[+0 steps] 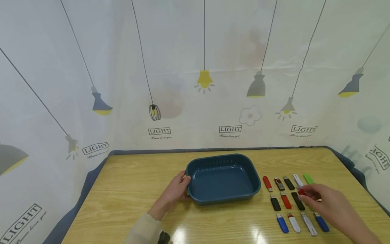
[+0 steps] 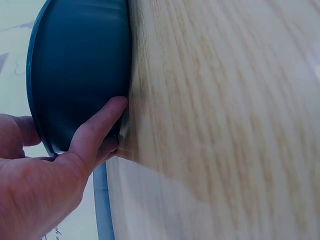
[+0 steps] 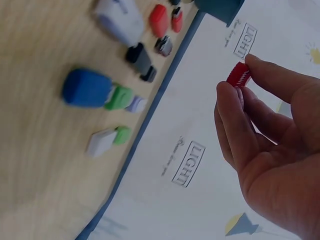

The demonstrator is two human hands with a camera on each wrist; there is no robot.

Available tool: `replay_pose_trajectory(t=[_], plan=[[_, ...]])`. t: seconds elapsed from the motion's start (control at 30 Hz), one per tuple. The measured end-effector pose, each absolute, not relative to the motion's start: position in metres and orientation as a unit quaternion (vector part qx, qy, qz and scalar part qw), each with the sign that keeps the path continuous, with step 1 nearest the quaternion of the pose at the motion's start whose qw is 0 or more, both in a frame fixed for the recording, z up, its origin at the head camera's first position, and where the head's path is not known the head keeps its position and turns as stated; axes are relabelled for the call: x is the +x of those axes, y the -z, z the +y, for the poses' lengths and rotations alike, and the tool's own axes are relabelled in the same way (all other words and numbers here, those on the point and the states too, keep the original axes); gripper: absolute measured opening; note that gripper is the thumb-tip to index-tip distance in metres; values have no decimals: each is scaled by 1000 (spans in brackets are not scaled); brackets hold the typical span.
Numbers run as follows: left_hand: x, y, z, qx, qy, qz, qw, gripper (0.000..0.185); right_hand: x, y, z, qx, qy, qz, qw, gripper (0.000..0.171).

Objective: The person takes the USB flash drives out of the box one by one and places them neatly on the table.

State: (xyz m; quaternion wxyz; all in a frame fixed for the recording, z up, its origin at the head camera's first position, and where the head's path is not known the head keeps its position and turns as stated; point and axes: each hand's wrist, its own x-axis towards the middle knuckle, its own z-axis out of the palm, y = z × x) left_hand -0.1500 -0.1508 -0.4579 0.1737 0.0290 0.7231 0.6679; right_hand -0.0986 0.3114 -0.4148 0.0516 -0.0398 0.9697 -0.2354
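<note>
In the right wrist view the right hand (image 3: 270, 145) was cut off by the right and bottom edges, and its fingers hid most of the red USB stick (image 3: 239, 75), leaving only one end in sight. The sticks on the table (image 3: 45, 165) there were blurred, so their shapes ran together. In the left wrist view the blue tray (image 2: 80, 70) was cut by the top edge, its inside unseen, and the left hand (image 2: 45, 170) ran off the lower left corner.

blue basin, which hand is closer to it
Left. The left hand grips the blue basin at its left rim; the right hand is apart to its right, pinching a red usb stick.
</note>
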Motion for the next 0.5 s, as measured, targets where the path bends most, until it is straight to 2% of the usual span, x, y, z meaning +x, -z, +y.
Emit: replay_pose_trajectory(t=[0.5], plan=[[-153,458,-149,24,-666,725,174,56,-75,450,364,54,188,972,130,47]])
